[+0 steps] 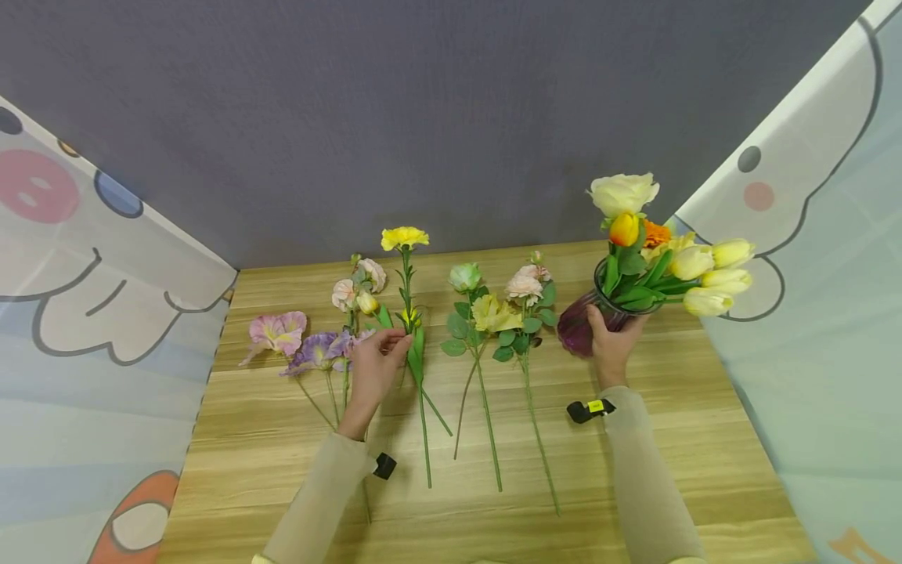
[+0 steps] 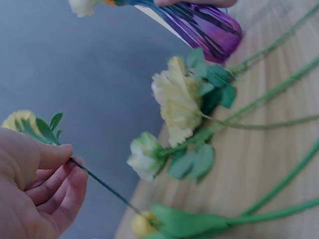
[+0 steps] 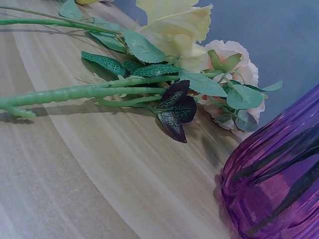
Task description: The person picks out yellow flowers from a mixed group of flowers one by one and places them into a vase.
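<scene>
My left hand (image 1: 373, 368) pinches the green stem of a yellow carnation (image 1: 405, 238), its bloom raised above the table. In the left wrist view, thumb and fingertips close on that thin stem just below the leaves. Below the hand lie tulips with a yellow bud (image 2: 143, 225) and broad green leaves. With my right hand (image 1: 611, 348) I grip a purple ribbed glass vase (image 1: 576, 325), which leans to the right. White-yellow tulips (image 1: 727, 280), a cream rose (image 1: 623, 193), an orange-yellow tulip (image 1: 624, 229) and an orange bloom (image 1: 656, 233) stand in it.
On the wooden table (image 1: 564, 540) lie a pink flower (image 1: 278, 333), a purple flower (image 1: 313, 352), pale pink roses (image 1: 344, 294), a green-white rose (image 1: 465, 277), a ruffled yellow flower (image 1: 496, 314) and another pink rose stem (image 1: 528, 286). A grey panel (image 1: 423, 117) rises behind.
</scene>
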The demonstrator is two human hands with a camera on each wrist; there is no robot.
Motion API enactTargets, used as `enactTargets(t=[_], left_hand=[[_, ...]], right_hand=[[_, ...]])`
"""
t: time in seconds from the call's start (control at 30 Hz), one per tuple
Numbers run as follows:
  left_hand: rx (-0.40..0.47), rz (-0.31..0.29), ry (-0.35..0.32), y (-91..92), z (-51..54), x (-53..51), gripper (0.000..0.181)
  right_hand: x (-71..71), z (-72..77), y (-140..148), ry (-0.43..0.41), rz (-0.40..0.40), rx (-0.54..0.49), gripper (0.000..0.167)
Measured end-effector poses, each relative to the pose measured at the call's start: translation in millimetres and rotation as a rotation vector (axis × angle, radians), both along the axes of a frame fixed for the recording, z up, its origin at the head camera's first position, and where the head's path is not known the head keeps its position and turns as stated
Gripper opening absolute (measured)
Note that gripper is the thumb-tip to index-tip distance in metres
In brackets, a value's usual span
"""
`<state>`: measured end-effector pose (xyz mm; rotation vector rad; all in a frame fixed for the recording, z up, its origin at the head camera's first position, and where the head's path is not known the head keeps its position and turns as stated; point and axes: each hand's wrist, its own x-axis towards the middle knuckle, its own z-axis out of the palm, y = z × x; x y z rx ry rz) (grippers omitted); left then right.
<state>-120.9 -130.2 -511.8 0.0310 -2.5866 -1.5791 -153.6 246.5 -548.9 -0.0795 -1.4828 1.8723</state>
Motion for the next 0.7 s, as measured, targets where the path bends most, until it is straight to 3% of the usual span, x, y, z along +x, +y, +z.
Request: enactTargets(t=[0.2, 0.53, 0.7], left_hand=[[0.138, -0.009, -0.004, 11.0, 18.5, -14.8, 0.023], [0.385, -0.037, 0.152, 41.8, 51.6, -37.4, 0.016], [0.436, -0.079, 0.220, 64.3, 69.1, -52.0, 0.012]], right_hand=[[-6.0, -10.2, 3, -0.004, -0.022, -0.016, 0.097], [-10.1, -18.4, 0, 0.026, -0.040, -0.030, 0.102], [-11.5, -21.1, 1, 0.020, -0.048, -0.041, 0.104]])
